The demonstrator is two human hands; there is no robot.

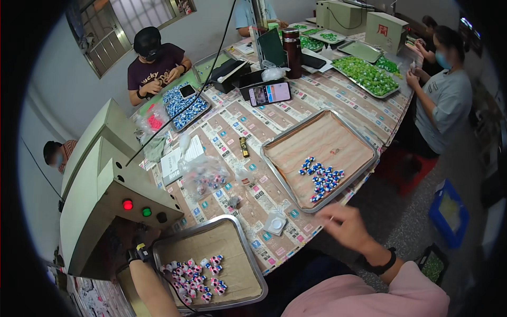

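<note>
My right hand point(346, 227) is held above the table's near edge, beside a metal tray point(338, 137) lined with brown paper. Its fingers are curled together, with a tiny pale tip showing at them; what they pinch is too small to name. Small blue, white and red figures point(325, 182) lie in that tray. My left forearm point(150, 282) crosses the side of a nearer lined tray point(248, 280) and reaches the dark opening of a cream machine point(100, 185). A black wrist strap and shadow hide the left fingers. Pink, white and blue animal-like figures point(193, 280) fill part of the nearer tray.
A small white square dish point(275, 224), a clear bag of figures point(206, 177) and a lighter point(243, 147) lie on the patterned tablecloth. Farther off are a propped phone point(270, 94), a dark flask point(292, 55) and a tray of green pieces point(364, 74). Several people sit around.
</note>
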